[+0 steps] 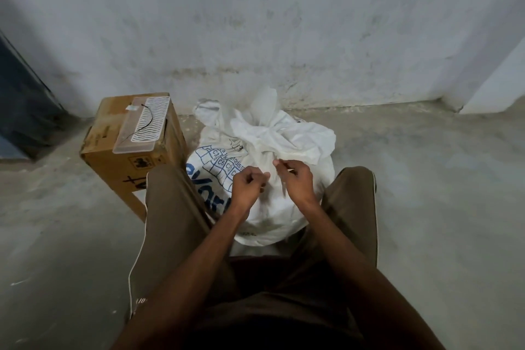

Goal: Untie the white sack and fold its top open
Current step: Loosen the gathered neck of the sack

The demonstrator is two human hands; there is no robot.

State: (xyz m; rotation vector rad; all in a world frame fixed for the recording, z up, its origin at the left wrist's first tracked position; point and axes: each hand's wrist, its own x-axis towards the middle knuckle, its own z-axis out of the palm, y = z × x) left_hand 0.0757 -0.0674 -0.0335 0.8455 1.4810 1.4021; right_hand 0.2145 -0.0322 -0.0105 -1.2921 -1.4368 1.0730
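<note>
The white sack (264, 179) stands on the concrete floor (426, 193) between your knees, beside a cardboard box (125, 156). Its woven plastic is thin, crinkly and limp; the full, rounded body probably sits heavy. Take hold at the bunched neck (270, 133). Your left hand (247, 186) and right hand (297, 179) have curled fingers; whether they pinch a tie, you cannot tell

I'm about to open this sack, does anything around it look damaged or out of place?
The cardboard box left of the sack has a dented, crushed near corner, and a clear plastic tray lies on top of it. Nothing spilled.
</note>
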